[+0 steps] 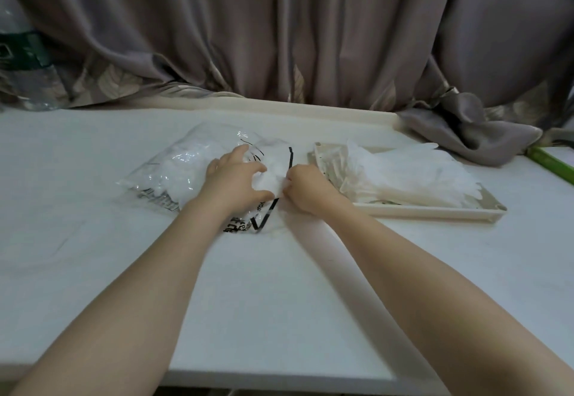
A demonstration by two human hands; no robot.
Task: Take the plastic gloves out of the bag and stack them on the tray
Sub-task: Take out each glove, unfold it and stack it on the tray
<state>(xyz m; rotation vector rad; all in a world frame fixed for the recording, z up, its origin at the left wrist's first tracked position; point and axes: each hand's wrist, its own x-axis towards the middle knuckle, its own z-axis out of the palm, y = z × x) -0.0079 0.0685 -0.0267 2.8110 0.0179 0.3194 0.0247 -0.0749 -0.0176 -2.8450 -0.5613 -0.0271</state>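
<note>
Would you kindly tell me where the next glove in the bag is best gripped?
Probably pinch the white glove edge poking from the bag mouth, coming from the right, tray side: the opening faces that way and the left hand pins the bag flat.

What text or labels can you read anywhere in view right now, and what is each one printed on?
Bag: black print along its near edge, below the left hand and beside the right hand; blurred and partly covered, not readable.
Bottle, far left: dark green label, too blurred to read.
Tray and gloves: no text visible.
Nothing in view reads clearly.
</note>
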